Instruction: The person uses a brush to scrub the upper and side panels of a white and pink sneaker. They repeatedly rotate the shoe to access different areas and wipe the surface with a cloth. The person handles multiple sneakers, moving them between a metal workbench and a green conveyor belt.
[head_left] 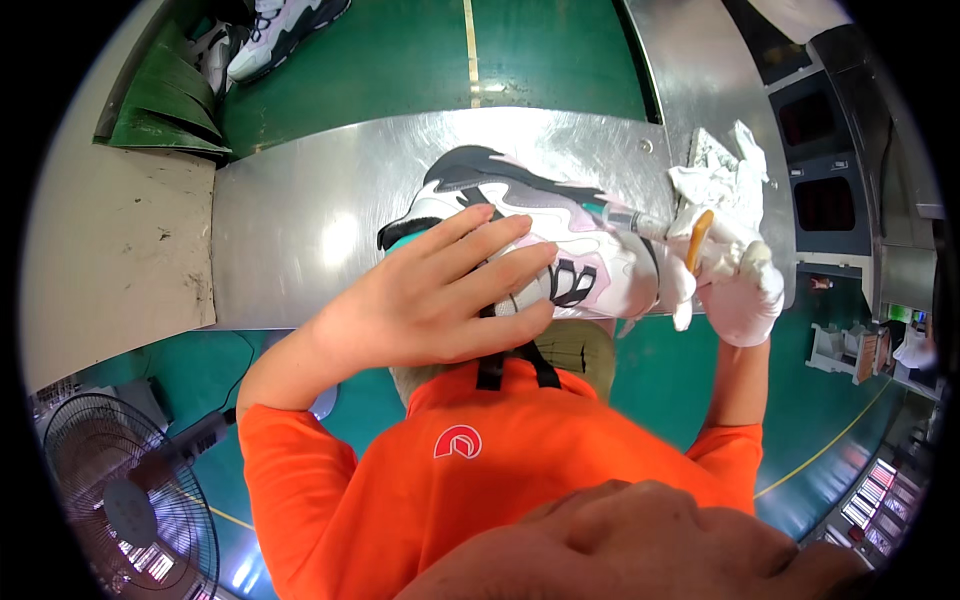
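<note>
A white sneaker (535,225) with grey, pink and black parts lies on its side on the metal table, toe to the right. My bare left hand (440,285) rests across its laced upper, fingers stretched over the side and pressing on it; the thumb is hidden. In a white glove, my right hand (745,300) is closed beyond the toe. From it a clear tube-like tool (625,218) reaches to the sole edge near the toe. An amber stick-like piece (699,240) also stands up at its fingers; whether both belong to one tool I cannot tell.
Crumpled white cloth (725,175) lies at the table's right side. Beyond the metal tabletop (275,225) runs a green belt (560,55), with another sneaker (285,35) at far left. Torn green sheeting (165,110) hangs there. A fan (130,510) stands at lower left.
</note>
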